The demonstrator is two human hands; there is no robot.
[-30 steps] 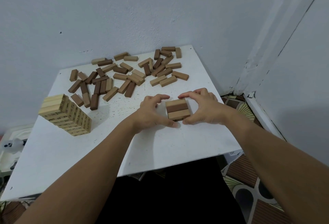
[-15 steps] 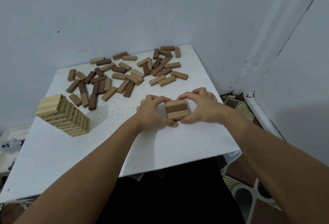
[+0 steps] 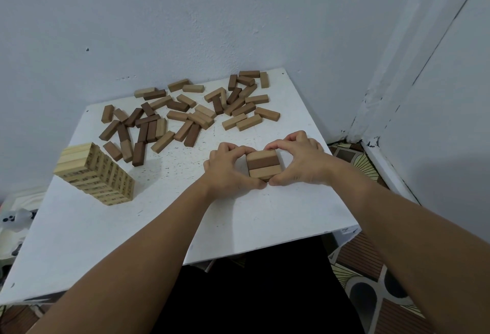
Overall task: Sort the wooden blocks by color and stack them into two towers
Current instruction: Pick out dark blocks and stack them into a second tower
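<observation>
Pale blue walls meet in a corner behind the white counter [image 3: 164, 227], and from my seat at the feed I look down over both forearms reaching onto it.

My left hand [image 3: 228, 168] and right hand [image 3: 299, 161] close in on the small stack [image 3: 263, 165] from either side, near the counter's right front part. Fingers of both are curled over its far top edge, and the two thumbs press its near face, their tips almost meeting. So both hands grip the stack, each wrist low and the forearms angling inward. I count three blocks on its top layer: tan, dark brown, tan, lying side by side. At least one layer sits below; how many I cannot tell.

Further out, across the back of the counter, lie the loose blocks [image 3: 185, 115], a scatter of tan and dark brown pieces, some overlapping. I make it roughly forty, too jumbled for an exact count.

At the left stands one pale tower [image 3: 95, 174], about ten layers high, with dark print on its side.

Off the counter's left edge there is a white object with black spots [image 3: 16, 218], too blurred to name. To the right, patterned floor tiles [image 3: 371, 294] show below the counter.
</observation>
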